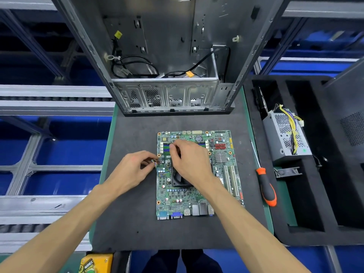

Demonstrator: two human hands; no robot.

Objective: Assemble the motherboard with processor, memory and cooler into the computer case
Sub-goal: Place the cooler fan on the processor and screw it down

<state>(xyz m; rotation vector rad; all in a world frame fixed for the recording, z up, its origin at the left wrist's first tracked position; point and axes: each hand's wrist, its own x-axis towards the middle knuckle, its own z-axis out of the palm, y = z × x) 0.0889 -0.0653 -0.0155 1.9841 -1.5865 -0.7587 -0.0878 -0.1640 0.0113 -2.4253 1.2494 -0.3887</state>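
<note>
A green motherboard point(199, 196) lies flat on the dark mat point(137, 213). A black cooler point(180, 179) sits on its middle, mostly hidden under my right hand point(189, 160). That hand rests over the cooler with its fingers curled at the memory slots point(166, 147); what they grip is hidden. My left hand point(136, 164) pinches a thin bundle of coloured wires point(155, 162) at the board's left edge. The open grey computer case point(167, 56) stands behind the board, with loose black cables inside.
An orange-and-black screwdriver point(266, 186) lies right of the board at the mat's edge. A black foam tray point(307, 194) on the right holds a grey power supply point(285, 134) with yellow wires. A yellow box point(96, 262) sits at the near left edge.
</note>
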